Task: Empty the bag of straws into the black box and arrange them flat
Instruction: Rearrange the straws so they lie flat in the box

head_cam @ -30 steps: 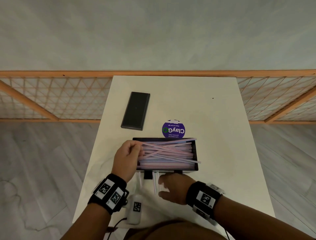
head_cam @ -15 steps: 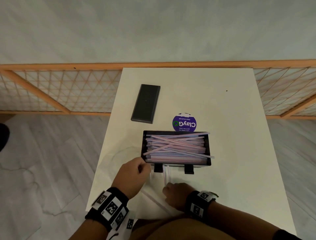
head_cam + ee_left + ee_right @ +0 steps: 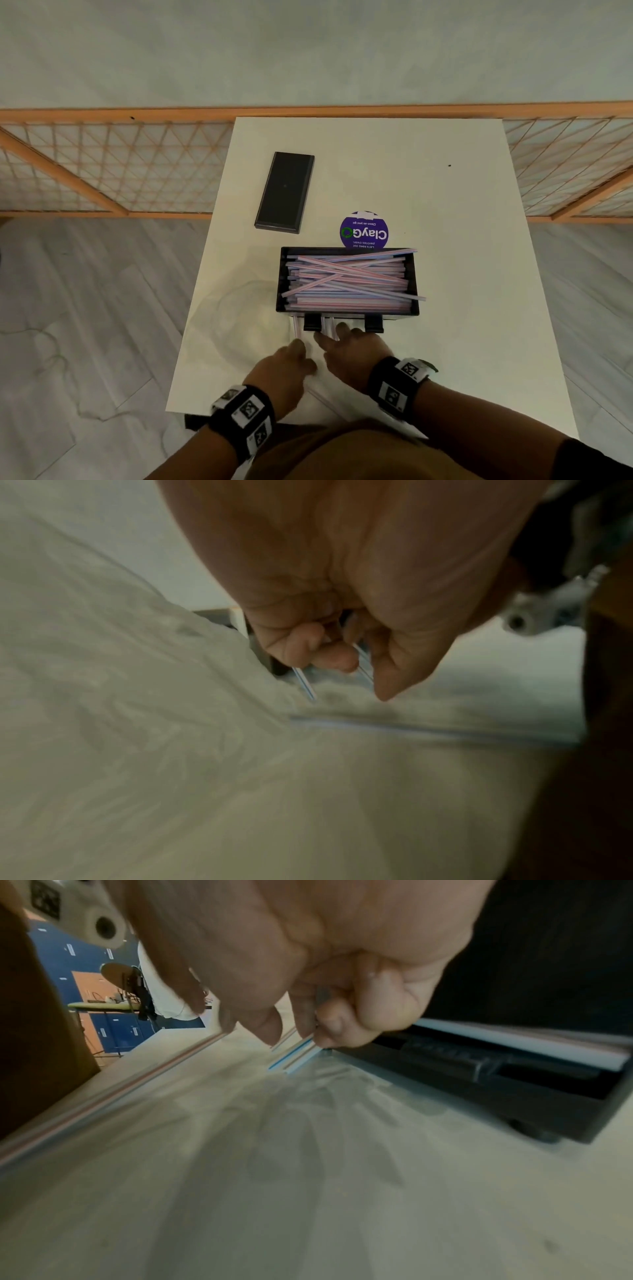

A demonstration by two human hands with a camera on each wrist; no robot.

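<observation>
I am reading "ClayGo" and "Clean as you go", upside down, on the round purple sticker (image 3: pixel 363 230) on the tabletop (image 3: pixel 462 274).

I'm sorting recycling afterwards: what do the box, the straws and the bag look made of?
Black box: likely matte rigid plastic, with moulded feet. Straws: thin striped tubes, paper or plastic, unclear. Bag: clear thin plastic film, crinkled and see-through.

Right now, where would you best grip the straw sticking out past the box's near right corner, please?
Pinch the straw by its overhanging tip, coming from the right: that end clears the black box wall, while the rest lies slanted across the pile.
</observation>
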